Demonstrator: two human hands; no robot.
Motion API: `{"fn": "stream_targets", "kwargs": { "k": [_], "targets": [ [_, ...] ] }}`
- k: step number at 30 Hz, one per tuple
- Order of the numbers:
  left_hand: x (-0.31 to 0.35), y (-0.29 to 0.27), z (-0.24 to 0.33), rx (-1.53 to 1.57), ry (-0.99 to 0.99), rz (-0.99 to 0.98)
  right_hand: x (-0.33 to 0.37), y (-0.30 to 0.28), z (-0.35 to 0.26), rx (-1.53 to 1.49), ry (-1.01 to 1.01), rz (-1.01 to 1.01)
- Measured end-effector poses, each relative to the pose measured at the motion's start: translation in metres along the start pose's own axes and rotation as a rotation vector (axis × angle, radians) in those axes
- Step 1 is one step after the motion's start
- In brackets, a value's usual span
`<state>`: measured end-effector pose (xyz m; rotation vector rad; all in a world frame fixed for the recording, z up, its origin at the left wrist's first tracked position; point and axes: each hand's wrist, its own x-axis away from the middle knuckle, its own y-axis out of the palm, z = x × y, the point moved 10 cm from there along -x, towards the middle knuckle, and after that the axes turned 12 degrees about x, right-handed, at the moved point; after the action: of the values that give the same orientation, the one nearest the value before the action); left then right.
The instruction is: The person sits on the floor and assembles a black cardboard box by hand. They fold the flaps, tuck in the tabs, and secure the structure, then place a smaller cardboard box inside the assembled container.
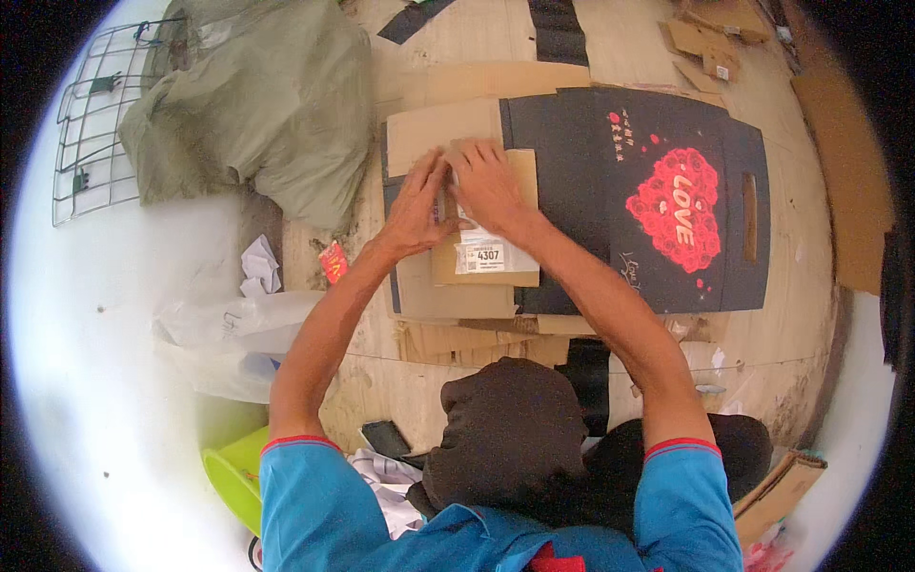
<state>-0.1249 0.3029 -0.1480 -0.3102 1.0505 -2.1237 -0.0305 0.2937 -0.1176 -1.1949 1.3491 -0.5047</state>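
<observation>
A small brown cardboard package (522, 186) lies on a larger flat carton, whose bare cardboard (448, 300) shows below it. My left hand (416, 210) is closed on the package's left side, its thumb reaching across the surface. Beside it, my right hand (484, 186) is bent over the upper part, fingertips close to the left ones. A white printed label (479, 257) under clear plastic shows below both hands. What lies beneath my fingers is partly hidden. To the right extends the carton's black panel (562, 205), printed with a red rose heart (677, 210).
A green-grey sheet (257, 105) covers part of a wire rack (86, 143) at the far left. Nearer are a clear plastic bag (229, 334), a lime-green bin (229, 477) and a phone (385, 439). Cardboard scraps (705, 48) lie at the back right.
</observation>
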Motion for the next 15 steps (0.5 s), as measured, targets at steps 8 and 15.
{"fn": "stream_targets", "kwargs": {
  "k": [8,15],
  "targets": [
    [-0.004,0.015,0.013,-0.327,-0.034,-0.128,0.074,-0.004,-0.004,0.23,-0.002,-0.202],
    [0.043,0.064,0.052,-0.42,-0.096,-0.082,0.072,-0.013,-0.007,0.249,-0.022,-0.166]
  ]
}}
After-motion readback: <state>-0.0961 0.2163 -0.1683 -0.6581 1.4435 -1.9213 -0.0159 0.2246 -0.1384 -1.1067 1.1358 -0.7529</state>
